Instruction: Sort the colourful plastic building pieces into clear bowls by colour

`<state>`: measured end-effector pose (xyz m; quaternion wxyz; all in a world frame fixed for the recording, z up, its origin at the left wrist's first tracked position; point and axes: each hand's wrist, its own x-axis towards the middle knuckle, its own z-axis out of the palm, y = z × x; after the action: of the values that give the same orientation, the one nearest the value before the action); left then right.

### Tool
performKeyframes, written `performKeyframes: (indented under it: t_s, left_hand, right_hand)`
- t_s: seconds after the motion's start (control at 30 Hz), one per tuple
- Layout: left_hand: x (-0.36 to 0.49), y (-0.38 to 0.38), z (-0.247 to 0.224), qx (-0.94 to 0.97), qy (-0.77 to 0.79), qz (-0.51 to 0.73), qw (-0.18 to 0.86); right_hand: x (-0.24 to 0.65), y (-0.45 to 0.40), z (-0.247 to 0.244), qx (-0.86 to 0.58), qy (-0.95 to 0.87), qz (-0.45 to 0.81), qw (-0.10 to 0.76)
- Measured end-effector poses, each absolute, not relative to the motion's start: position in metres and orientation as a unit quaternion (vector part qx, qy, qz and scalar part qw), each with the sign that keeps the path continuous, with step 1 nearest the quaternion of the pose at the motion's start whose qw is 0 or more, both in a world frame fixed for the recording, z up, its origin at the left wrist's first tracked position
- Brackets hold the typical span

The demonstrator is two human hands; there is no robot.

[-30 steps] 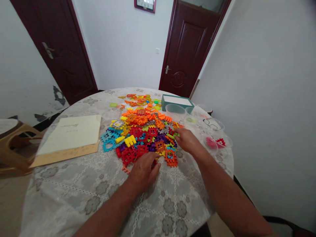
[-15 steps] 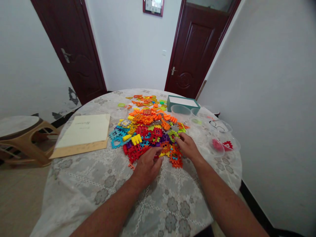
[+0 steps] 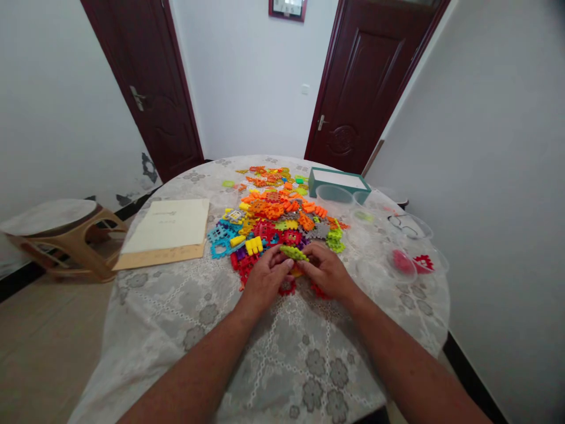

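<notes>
In the head view a lime-green toothed plastic building piece is held up over the near side of the pile. The fingers of my left hand are closed on its left end. My right hand pinches the right end between thumb and fingers. Below and around both hands lies a heap of colourful interlocking building pieces. Yellow pieces and blue ones lie left of my left hand. More lime-green pieces rest just beyond my right hand. Red pieces show under the hands, partly hidden.
Cream paper on a brown envelope lies at the left of the cloth-covered round table. A green box and clear plastic tubs stand at the back right. Glasses and red pieces lie at the right.
The lime-green piece has been lifted off the pile and brought between both hands. My right hand has moved in towards my left, whose fingers have closed on the piece. The view has shifted slightly.
</notes>
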<state>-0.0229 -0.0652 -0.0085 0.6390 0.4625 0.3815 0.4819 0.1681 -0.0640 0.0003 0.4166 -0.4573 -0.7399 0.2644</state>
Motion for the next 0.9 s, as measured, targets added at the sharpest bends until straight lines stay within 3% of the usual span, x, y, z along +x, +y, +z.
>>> performKeyframes:
  t_s: [0.13,0.37,0.67,0.8,0.9]
  left_hand:
    - [-0.025,-0.066,-0.006,0.416,0.356,0.495,0.674]
    - [-0.025,-0.071,-0.005,0.364,0.321,0.499,0.718]
    - [-0.026,-0.067,-0.010,0.345,0.323,0.512,0.717]
    - [-0.026,-0.067,-0.011,0.344,0.344,0.515,0.706]
    - [-0.025,-0.068,-0.010,0.354,0.336,0.509,0.709]
  right_hand:
    - [0.161,-0.069,0.004,-0.409,-0.826,0.113,0.370]
    - [0.161,-0.073,0.003,-0.414,-0.854,0.039,0.313]
    - [0.171,-0.070,0.008,-0.451,-0.769,0.145,0.429]
    - [0.170,-0.071,0.007,-0.509,-0.624,0.278,0.523]
    - [0.164,-0.073,0.003,-0.493,-0.614,0.355,0.504]
